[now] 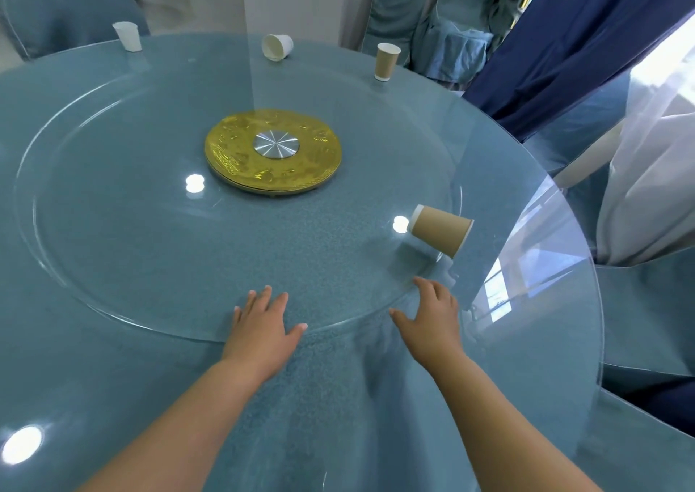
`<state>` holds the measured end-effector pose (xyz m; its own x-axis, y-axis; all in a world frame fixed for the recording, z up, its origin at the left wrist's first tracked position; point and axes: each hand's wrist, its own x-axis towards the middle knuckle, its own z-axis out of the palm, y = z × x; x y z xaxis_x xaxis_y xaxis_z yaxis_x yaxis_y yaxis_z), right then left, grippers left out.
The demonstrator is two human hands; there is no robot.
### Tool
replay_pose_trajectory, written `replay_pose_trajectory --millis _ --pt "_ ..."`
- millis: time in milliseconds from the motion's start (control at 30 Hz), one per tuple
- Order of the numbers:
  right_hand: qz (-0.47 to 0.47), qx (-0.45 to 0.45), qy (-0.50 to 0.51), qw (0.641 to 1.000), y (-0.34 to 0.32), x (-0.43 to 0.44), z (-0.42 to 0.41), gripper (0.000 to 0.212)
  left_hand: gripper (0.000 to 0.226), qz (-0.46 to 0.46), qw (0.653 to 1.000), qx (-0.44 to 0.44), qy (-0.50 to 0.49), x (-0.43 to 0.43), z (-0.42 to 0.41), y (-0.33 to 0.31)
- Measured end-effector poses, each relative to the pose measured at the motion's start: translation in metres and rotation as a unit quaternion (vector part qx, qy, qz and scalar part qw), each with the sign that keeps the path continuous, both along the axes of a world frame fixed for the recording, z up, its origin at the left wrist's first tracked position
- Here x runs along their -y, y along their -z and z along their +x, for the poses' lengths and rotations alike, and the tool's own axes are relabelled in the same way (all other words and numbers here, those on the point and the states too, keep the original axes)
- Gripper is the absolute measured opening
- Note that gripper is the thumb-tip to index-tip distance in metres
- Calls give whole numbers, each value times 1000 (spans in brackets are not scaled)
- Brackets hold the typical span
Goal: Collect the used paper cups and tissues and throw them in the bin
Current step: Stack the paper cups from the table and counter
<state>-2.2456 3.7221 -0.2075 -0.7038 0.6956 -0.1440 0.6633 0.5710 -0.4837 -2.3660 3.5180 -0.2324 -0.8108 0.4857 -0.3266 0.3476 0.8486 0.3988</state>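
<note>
1. Left hand (263, 322): fingers straight and spread, palm down on the near rim of the glass turntable (113, 266).
2. Right hand (432, 315): fingers spread, holding nothing, at the same rim, near the tipped brown cup (440, 230).
3. Far side: upright brown cup (386, 61), tipped white cup (277, 47) and upright white cup (128, 36) stand well apart.
</note>
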Motion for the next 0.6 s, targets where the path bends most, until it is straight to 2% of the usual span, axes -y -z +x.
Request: replay_pose_trajectory --millis 200,300,500,600 --pt "49 6 31 998 -9 -25 -11 81 68 -4 1000 3 -7 2 -3 2" --pt "70 45 32 996 -11 -38 -18 86 69 -4 1000 5 -14 3 -3 3" --pt "86 117 21 989 -13 -59 -31 108 65 23 999 -18 -41 11 -7 0" --pt "78 136 12 988 -10 -59 -38 108 63 32 998 -28 -54 20 -8 -2"
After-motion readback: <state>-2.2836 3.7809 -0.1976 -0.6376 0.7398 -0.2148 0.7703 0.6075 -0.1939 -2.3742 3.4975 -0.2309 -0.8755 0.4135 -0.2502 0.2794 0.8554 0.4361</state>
